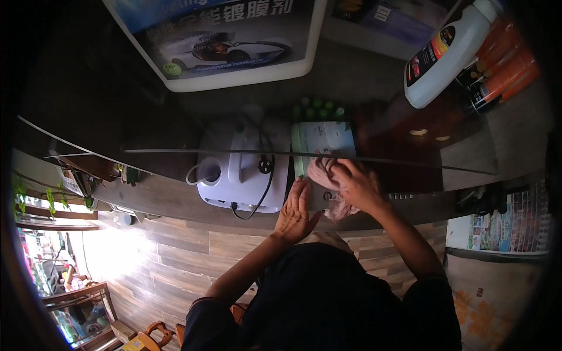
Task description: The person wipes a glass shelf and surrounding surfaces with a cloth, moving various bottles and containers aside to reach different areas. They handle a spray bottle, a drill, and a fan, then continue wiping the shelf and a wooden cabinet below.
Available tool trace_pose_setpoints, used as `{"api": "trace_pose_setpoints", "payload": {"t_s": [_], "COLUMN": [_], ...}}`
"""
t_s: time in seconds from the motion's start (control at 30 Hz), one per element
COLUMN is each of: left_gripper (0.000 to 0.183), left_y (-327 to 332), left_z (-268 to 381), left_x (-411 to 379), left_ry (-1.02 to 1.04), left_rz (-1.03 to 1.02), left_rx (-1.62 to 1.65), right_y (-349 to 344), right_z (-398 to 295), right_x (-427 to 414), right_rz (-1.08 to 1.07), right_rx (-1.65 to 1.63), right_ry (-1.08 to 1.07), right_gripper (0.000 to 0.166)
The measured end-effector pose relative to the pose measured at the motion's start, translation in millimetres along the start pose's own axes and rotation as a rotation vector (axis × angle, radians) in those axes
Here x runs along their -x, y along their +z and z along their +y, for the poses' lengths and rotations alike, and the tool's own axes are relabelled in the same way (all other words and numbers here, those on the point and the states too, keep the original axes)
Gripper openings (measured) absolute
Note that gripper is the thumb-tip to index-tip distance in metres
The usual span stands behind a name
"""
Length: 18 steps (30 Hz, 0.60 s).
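Note:
My right hand (360, 186) presses a crumpled pink cloth (322, 173) onto a flat, light-coloured box (325, 134) with a green side. Part of the cloth hangs over the box's near end. The fingers of my left hand (296, 215) lie along the box's near left edge, with the thumb spread towards its near end; whether they grip it cannot be seen. Left of the box stands a white appliance (243, 184) with a carrying handle, a clear tube and a black power cord (263, 193). Its plug (264, 164) rests on top.
The edge of a glass pane (210, 152) crosses above the box and appliance. Beyond it stand a large jug (241, 79) with a car on its label, a white bottle (432, 79) and orange spray cans (509, 66). A dark red object (399, 175) lies right of the box.

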<state>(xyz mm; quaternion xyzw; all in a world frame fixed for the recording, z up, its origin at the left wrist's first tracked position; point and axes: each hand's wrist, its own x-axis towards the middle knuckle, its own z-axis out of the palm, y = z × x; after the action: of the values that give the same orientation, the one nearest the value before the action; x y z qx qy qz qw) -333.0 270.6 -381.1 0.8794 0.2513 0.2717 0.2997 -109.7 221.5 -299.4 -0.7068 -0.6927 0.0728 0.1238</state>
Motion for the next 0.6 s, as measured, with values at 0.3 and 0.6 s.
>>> {"api": "trace_pose_setpoints", "payload": {"t_s": [0.3,0.6], "left_gripper": [0.058,0.040], "left_y": [38.2,19.3], "left_z": [-8.6,-1.7], "left_x": [49.8,40.5], "left_ry": [-0.547,-0.698], "left_rz": [0.214,0.246], "left_rx": [0.799,0.929], "right_y": [24.3,-10.4], "right_z": [-3.3,-47.2], "right_x": [-99.0,54.7], "right_rz": [0.150,-0.253], "right_rx": [-0.164,-0.240], "right_ry": [0.130,-0.147], "right_gripper": [0.051,0.058]}}
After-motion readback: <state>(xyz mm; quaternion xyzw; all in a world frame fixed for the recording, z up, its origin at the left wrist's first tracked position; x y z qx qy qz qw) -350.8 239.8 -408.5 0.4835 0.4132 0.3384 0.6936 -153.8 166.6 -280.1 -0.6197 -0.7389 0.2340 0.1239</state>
